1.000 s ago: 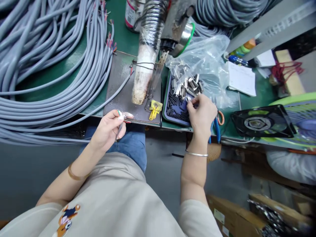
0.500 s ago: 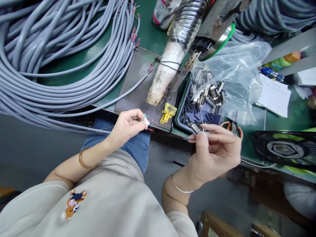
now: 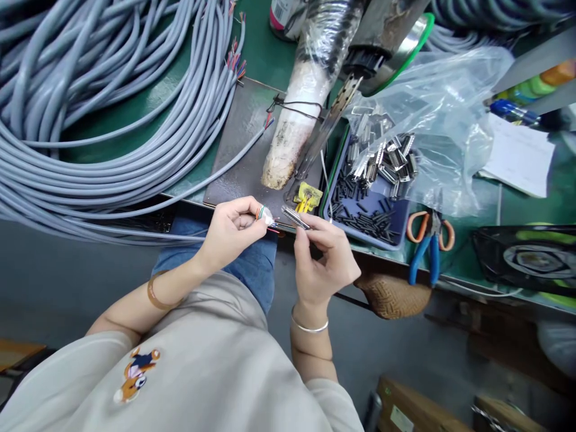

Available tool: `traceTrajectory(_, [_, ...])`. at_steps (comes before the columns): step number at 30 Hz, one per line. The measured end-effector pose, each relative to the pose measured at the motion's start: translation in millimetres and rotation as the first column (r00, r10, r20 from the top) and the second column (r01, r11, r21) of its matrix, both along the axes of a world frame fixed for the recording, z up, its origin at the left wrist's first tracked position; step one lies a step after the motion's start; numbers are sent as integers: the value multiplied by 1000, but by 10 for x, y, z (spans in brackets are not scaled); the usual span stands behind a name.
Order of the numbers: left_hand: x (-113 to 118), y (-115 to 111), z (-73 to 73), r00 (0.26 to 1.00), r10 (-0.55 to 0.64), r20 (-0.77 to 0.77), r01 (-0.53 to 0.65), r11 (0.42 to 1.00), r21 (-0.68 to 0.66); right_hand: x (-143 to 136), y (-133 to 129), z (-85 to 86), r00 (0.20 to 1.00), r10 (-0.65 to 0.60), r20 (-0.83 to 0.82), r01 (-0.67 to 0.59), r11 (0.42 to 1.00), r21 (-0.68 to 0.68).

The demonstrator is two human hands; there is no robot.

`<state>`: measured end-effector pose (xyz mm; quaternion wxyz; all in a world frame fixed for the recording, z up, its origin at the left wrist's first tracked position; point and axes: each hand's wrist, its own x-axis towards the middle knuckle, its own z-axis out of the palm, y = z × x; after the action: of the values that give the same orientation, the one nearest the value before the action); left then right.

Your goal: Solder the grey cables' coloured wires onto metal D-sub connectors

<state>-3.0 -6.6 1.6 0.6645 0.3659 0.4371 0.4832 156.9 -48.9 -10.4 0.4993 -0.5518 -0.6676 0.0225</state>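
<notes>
My left hand (image 3: 234,233) pinches a bundle of thin coloured wires (image 3: 272,226) at the table's front edge, with something small and white around them between thumb and finger. Close to its right, my right hand (image 3: 324,255) grips a metal multi-pin connector (image 3: 294,216) between thumb and fingers. The connector's tip lies close to the wire ends; whether they touch I cannot tell. Just behind the connector, a yellow clip-like piece (image 3: 308,197) sits on the dark plate (image 3: 240,144). Beyond the right hand stands a blue tray (image 3: 402,231) with short black tubes (image 3: 369,223) and several loose connectors (image 3: 396,161).
Large coils of grey cable (image 3: 148,144) fill the left side. A plastic-wrapped duct (image 3: 294,114) reaches down over the plate. A clear plastic bag (image 3: 454,120) overlaps the tray. Pliers (image 3: 423,252) lie at the front edge, near a black fan (image 3: 524,258).
My right hand has moved left from the tray with the connector, close to the wires in my left hand. The left hand has stayed nearly still. The pliers now show fully.
</notes>
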Motion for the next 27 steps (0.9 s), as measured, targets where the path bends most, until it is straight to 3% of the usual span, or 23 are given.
traceTrajectory(2, [10,8,0,1000,22,-18,-21,1000,20,-10,18,-30,999,36,16,-36,999,2])
traceTrajectory(9, [47,57,-28,996,57,-63,-49,991,124,-28,74,-78,974,92,-205,-113,989,-92])
traceTrajectory(27, [139,140,-34,978,108,-176,-62,967,246,4,242,-13,981,94,-169,-97,995,-12])
